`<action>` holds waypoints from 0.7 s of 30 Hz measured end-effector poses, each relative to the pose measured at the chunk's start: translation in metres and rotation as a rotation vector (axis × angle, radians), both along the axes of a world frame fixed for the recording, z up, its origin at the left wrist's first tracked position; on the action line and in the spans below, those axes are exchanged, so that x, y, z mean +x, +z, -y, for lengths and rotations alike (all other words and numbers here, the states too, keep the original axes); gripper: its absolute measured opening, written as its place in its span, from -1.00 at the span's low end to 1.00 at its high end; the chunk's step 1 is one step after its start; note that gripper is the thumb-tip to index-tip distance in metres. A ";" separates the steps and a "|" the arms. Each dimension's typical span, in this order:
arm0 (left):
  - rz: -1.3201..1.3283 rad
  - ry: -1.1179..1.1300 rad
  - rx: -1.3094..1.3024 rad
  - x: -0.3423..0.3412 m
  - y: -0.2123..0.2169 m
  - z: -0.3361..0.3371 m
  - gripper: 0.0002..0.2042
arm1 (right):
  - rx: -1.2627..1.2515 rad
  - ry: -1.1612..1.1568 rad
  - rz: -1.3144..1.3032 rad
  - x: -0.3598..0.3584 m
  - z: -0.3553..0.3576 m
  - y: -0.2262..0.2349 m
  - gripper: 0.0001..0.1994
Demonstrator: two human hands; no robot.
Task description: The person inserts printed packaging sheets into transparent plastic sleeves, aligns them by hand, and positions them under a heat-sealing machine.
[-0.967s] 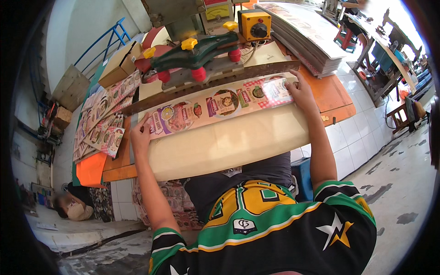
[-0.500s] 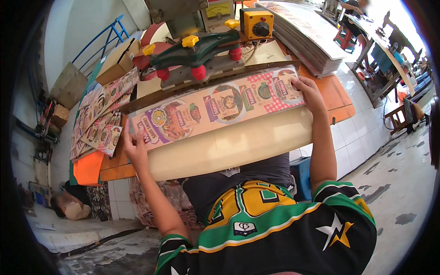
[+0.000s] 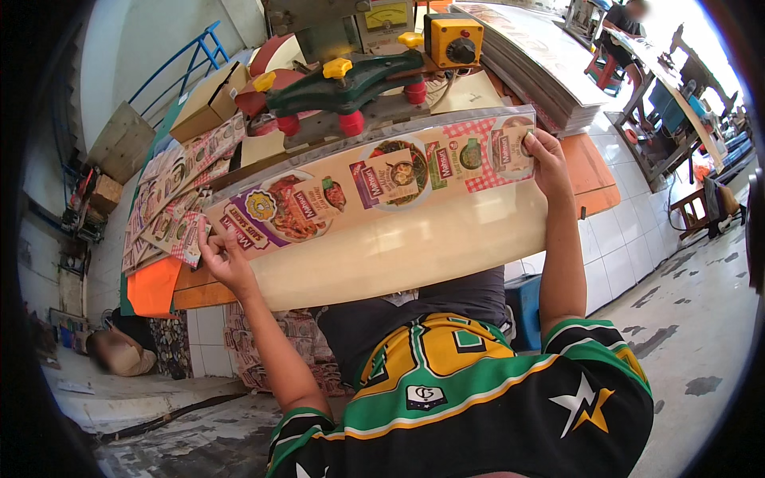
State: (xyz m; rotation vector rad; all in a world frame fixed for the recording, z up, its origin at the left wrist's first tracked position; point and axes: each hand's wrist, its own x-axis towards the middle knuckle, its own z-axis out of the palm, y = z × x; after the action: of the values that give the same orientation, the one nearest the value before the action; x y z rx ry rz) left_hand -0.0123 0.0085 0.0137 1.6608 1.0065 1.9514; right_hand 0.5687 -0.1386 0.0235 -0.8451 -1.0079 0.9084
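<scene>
A long printed strip (image 3: 339,195) with food pictures and a clear plastic border along its far edge stretches between my two hands. My left hand (image 3: 229,261) grips its left end, thumb on top and fingers along the edge. At the other end, my right hand (image 3: 550,163) pinches the corner, thumb on the printed face. Beneath the strip lies a cream-coloured, curved work surface (image 3: 398,259). Just beyond its far edge stands a press-like machine with a dark green clamp bar (image 3: 343,89), yellow knobs and red feet.
A pile of printed sheets (image 3: 171,207) lies to the left, near a cardboard box (image 3: 209,102). A yellow control box (image 3: 453,41) sits atop the machine. Tall stacked sheets (image 3: 530,60) stand at the back right. Other people sit at far right and lower left.
The strip has shifted slightly, its far plastic border now showing clear of the machine's front edge. My left hand has moved a little left and toward me; both hands keep their hold.
</scene>
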 end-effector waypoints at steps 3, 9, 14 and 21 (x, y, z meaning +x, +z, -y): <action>0.009 0.016 -0.020 0.000 0.001 0.003 -0.41 | -0.021 -0.071 0.002 -0.016 0.003 0.014 -0.72; -0.009 0.035 -0.038 0.004 0.006 0.004 -0.40 | -0.013 -0.046 0.016 -0.006 0.001 0.006 -0.71; -0.001 0.039 -0.034 0.003 0.004 0.002 -0.41 | -0.009 -0.026 -0.004 -0.009 0.001 0.007 -0.68; 0.020 0.038 -0.069 0.001 0.000 -0.001 -0.43 | -0.013 -0.023 0.029 -0.013 0.005 0.012 -0.65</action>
State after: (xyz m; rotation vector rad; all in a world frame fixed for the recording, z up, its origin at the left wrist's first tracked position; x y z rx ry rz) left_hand -0.0110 0.0093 0.0135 1.5926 1.0930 1.9318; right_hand 0.5560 -0.1439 0.0353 -0.8814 -1.0164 0.8865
